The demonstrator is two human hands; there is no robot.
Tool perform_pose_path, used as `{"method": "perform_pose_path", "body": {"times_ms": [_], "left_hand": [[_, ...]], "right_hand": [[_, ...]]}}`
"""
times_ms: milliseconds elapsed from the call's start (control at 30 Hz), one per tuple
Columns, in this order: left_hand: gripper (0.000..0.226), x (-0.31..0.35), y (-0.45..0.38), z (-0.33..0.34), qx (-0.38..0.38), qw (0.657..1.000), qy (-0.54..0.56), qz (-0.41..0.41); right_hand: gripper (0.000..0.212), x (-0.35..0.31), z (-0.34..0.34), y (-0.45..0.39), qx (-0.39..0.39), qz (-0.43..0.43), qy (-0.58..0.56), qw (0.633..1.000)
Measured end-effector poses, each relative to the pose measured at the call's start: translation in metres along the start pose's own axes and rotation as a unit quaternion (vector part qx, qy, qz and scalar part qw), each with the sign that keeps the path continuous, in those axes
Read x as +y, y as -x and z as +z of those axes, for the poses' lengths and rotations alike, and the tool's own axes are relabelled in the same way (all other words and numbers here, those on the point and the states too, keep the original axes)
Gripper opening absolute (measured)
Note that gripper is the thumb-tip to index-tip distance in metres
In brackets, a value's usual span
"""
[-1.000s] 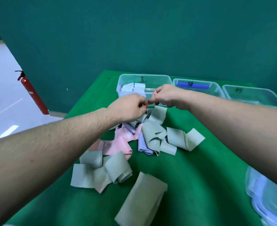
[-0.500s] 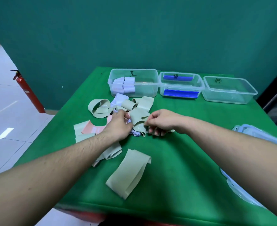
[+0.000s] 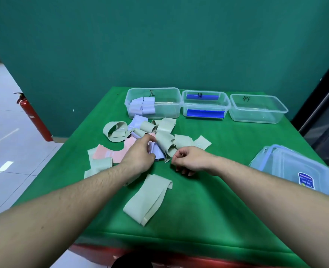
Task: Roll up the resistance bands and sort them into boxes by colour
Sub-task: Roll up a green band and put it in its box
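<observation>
- Three clear plastic boxes stand in a row at the far edge of the green tabletop [image 3: 227,190], each with a handwritten mark on its back wall: the left box [image 3: 171,91], the middle box [image 3: 185,102] and the right box [image 3: 275,115].
- The left box holds a cluster of rolled lilac bands [image 3: 143,106] — about six, though the exact count is hard to read through the wall.
- The middle box shows two bright blue bars [image 3: 205,113], one low at the front, one at the back.
- The right box shows nothing inside but its own walls.
- The loose pile of bands [image 3: 165,140] lies in the middle of the tabletop, in front of the left box: mostly sage-green strips, some curled into loops, plus pink pieces [image 3: 105,153] at the left and a lilac band [image 3: 156,151] between the hands.
- One flat sage-green band [image 3: 148,198] lies folded apart from the pile, nearer the person.
- The left hand [image 3: 140,155] rests on the pile, fingers bent down onto the bands — whether it grips one I cannot tell.
- The right hand [image 3: 188,159] is curled, thumb and fingertips pinching the edge of a sage-green strip [image 3: 167,146].
- A stack of clear lids [image 3: 295,167] sits at the right edge.
- A red fire extinguisher [image 3: 34,117] stands on the floor at left.
</observation>
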State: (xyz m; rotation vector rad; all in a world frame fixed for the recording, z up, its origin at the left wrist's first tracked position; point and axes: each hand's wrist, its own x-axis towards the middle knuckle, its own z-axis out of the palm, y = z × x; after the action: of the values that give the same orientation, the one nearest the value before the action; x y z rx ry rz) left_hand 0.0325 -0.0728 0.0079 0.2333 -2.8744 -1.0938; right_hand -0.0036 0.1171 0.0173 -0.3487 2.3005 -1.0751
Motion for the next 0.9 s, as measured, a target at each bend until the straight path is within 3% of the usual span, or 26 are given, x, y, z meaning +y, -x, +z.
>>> {"method": "perform_pose_path", "body": {"times_ms": [233, 400, 567, 767, 900], "left_hand": [[0.039, 0.017, 0.002, 0.005, -0.032, 0.999, -0.029, -0.005], [0.029, 0.027, 0.002, 0.001, -0.064, 0.998, -0.025, -0.007], [0.035, 0.024, 0.0, -0.005, -0.074, 0.997, 0.02, -0.027], [0.043, 0.023, -0.002, -0.002, -0.082, 0.993, -0.089, -0.005], [0.034, 0.029, 0.0, 0.003, -0.045, 0.982, -0.177, 0.042]], "right_hand": [[0.019, -0.013, 0.009, -0.006, 0.087, 0.014, -0.04, 0.995], [0.045, -0.028, 0.012, -0.013, 0.045, 0.036, -0.044, 0.997], [0.038, -0.035, 0.014, -0.021, 0.09, 0.004, -0.067, 0.994], [0.053, -0.035, 0.007, -0.03, 0.078, 0.104, -0.136, 0.982], [0.032, -0.036, 0.006, -0.032, 0.112, 0.119, -0.07, 0.984]]}}
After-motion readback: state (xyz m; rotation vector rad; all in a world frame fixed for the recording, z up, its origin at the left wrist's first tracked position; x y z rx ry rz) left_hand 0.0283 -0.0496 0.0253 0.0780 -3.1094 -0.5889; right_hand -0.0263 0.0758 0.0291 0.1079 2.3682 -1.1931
